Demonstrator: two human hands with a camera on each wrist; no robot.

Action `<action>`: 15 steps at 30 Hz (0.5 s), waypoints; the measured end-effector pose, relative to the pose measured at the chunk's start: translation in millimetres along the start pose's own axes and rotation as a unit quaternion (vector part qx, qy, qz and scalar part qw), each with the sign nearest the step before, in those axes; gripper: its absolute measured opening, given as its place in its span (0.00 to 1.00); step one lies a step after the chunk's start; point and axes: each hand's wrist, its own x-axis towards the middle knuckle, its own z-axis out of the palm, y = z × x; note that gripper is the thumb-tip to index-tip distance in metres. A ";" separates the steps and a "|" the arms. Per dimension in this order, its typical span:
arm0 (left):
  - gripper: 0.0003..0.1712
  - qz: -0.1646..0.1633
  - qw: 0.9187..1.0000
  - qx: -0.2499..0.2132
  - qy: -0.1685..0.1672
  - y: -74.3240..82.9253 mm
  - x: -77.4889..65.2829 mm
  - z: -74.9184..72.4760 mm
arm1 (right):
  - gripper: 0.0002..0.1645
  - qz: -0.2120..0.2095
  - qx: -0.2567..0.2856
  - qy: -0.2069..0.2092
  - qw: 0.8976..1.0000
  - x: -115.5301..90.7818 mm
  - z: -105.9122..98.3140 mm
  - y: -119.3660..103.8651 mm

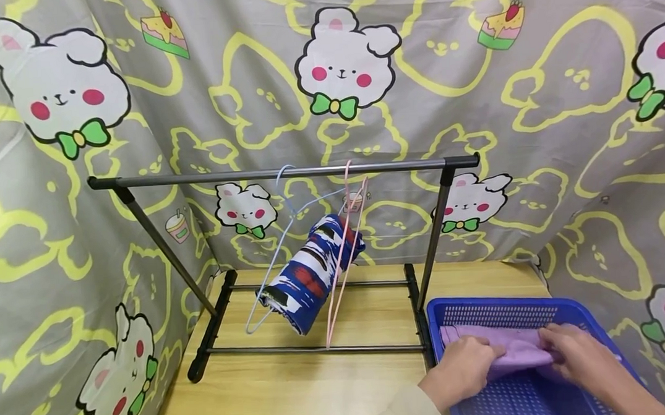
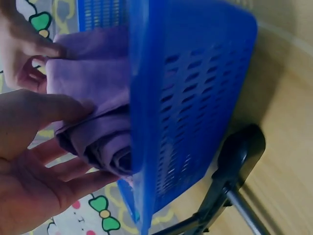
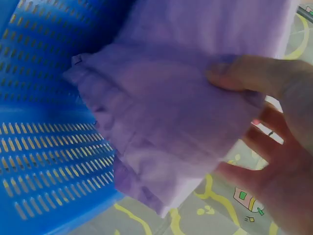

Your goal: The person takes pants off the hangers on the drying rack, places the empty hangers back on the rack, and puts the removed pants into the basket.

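Note:
A folded purple cloth (image 1: 519, 348) lies in the blue plastic basket (image 1: 495, 301) at the lower right of the head view. My left hand (image 1: 464, 366) grips its left end, thumb on top and fingers beneath, as the left wrist view shows; there the cloth's layers (image 2: 110, 147) look rolled at that end. The other end is pinched by my right hand (image 1: 575, 351). In the right wrist view its thumb presses on the cloth (image 3: 161, 112), with the other fingers partly hidden behind it.
A dark metal rack (image 1: 197, 177) stands on the wooden table (image 1: 296, 388), left of the basket. From its bar hang a light blue hanger (image 1: 278, 250) bearing a blue, white and red patterned cloth (image 1: 307, 276), and a pink hanger (image 1: 341, 275). Printed curtains (image 1: 260, 80) surround the table.

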 end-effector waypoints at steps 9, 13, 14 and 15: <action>0.27 0.028 0.998 -0.008 -0.050 16.4 -14.3 18.1 | 0.35 -0.002 0.173 -0.116 0.978 -26.0 7.4 -7.5; 0.25 0.038 0.997 -0.030 -0.064 20.7 -19.6 22.2 | 0.36 -0.008 0.192 -0.101 0.976 -34.0 13.2 -11.4; 0.25 0.035 0.996 -0.038 -0.070 21.5 -20.7 22.7 | 0.37 -0.011 0.199 -0.095 0.975 -34.9 14.4 -12.5; 0.24 0.033 0.996 -0.044 -0.074 22.2 -21.8 23.3 | 0.37 -0.019 0.210 -0.088 0.974 -36.2 15.5 -13.3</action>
